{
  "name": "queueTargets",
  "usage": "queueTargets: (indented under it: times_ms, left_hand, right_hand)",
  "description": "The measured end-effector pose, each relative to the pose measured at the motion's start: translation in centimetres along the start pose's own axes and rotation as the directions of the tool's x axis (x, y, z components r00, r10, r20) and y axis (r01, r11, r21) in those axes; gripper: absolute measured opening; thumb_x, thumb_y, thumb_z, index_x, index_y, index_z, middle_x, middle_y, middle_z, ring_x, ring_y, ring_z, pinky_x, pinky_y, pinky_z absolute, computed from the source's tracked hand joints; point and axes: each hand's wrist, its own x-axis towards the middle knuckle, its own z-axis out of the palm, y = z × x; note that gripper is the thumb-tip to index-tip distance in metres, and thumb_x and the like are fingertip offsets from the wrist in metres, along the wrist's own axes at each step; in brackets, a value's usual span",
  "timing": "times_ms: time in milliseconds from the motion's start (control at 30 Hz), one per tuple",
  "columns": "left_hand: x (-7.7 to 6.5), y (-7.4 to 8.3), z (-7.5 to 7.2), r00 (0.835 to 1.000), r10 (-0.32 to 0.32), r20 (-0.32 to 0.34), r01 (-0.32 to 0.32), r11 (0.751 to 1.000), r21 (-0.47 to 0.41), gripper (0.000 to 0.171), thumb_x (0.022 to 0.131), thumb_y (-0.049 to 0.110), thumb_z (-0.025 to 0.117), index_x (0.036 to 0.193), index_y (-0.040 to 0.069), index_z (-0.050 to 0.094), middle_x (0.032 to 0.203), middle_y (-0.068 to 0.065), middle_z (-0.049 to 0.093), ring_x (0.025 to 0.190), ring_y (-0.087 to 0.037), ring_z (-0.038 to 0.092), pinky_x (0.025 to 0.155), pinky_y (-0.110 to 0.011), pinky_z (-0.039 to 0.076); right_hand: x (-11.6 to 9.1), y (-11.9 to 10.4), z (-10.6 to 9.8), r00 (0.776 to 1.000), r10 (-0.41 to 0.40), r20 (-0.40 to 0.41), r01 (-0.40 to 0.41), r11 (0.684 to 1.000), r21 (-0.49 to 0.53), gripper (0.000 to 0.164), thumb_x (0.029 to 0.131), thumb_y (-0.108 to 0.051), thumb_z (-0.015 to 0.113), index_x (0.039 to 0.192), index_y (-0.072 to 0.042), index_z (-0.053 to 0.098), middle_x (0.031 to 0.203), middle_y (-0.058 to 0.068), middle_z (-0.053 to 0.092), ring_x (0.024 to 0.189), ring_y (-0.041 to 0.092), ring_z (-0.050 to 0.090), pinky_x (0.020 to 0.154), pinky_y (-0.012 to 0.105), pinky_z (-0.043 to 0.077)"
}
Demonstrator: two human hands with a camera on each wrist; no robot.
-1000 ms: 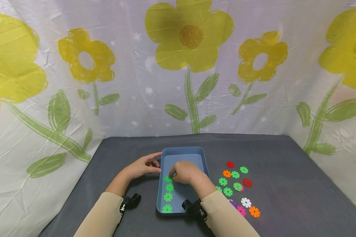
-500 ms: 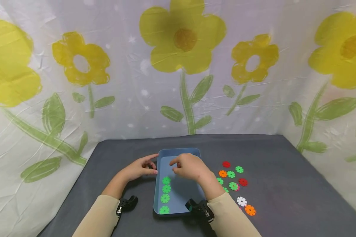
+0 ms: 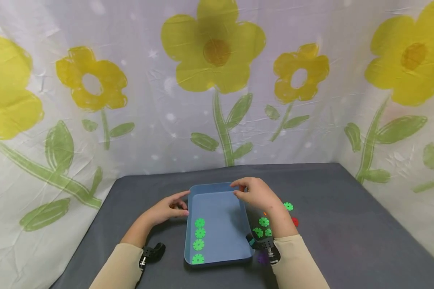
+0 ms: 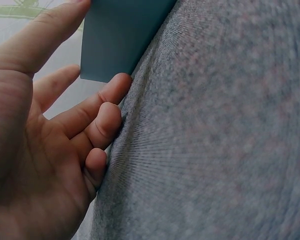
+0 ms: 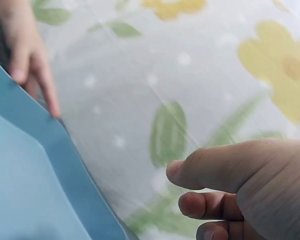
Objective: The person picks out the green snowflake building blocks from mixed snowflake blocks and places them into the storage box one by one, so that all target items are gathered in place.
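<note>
A blue rectangular tray lies on the table. Along its left side runs a column of several green notched discs. My left hand is at the tray's left wall, index fingertip and thumb tip right at the rim. In the left wrist view its other fingers bend loosely beside the tray wall. My right hand hovers over the tray's far right corner. Its fingers are loosely bent, and nothing shows between thumb and fingers in the right wrist view.
Right of the tray lie loose discs: green ones, a red one and a dark purple one, partly hidden by my right arm. A flower-printed cloth hangs behind the dark tablecloth.
My right hand has left the topmost green disc in the column and moved up and right to the tray's far right corner. The left hand stays at the rim; the head view has shifted slightly.
</note>
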Motion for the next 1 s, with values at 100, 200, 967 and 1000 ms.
queueTargets:
  times_ms: [100,200,967,1000]
  left_hand:
    - [-0.1,0.1,0.3,1.0,-0.006,0.0,0.006,1.0,-0.006,0.083,0.095,0.028,0.077,0.162,0.01,0.032,0.11,-0.008,0.065,0.085,-0.023,0.057,0.075,-0.037,0.047]
    - [-0.1,0.2,0.4,1.0,-0.006,0.006,0.006,1.0,-0.017,0.083,0.095,0.028,0.077,0.162,0.01,0.032,0.11,-0.009,0.064,0.087,-0.023,0.057,0.075,-0.038,0.047]
    - [-0.2,0.3,0.0,1.0,-0.001,0.006,0.001,0.999,-0.049,0.081,0.095,0.019,0.077,0.162,0.009,0.032,0.11,-0.013,0.062,0.09,-0.026,0.056,0.078,-0.042,0.046]
    - [-0.2,0.3,0.0,1.0,0.001,0.008,-0.001,0.999,-0.048,0.081,0.095,0.02,0.077,0.162,0.009,0.032,0.11,-0.013,0.062,0.09,-0.027,0.057,0.078,-0.042,0.046]
  right_hand:
    - [-0.4,1.7,-1.1,0.998,0.054,-0.034,-0.053,0.998,0.021,0.028,0.1,-0.017,0.069,0.127,-0.016,0.073,0.087,0.001,0.058,0.07,0.019,0.05,0.065,0.036,0.041]
    - [-0.9,3.5,-2.2,0.991,0.123,-0.058,-0.12,0.991,0.061,0.03,0.1,-0.016,0.069,0.13,-0.015,0.072,0.089,0.004,0.057,0.074,0.022,0.051,0.065,0.037,0.042]
    - [-5.0,13.7,-5.0,0.825,0.565,-0.011,-0.556,0.815,0.161,0.034,0.086,-0.006,0.079,0.116,0.005,0.067,0.113,0.022,0.063,0.11,0.044,0.056,0.096,0.061,0.044]
    - [-5.0,14.0,-4.8,0.817,0.576,-0.002,-0.568,0.807,0.159,0.034,0.084,-0.005,0.08,0.114,0.004,0.067,0.11,0.021,0.063,0.106,0.042,0.057,0.094,0.059,0.046]
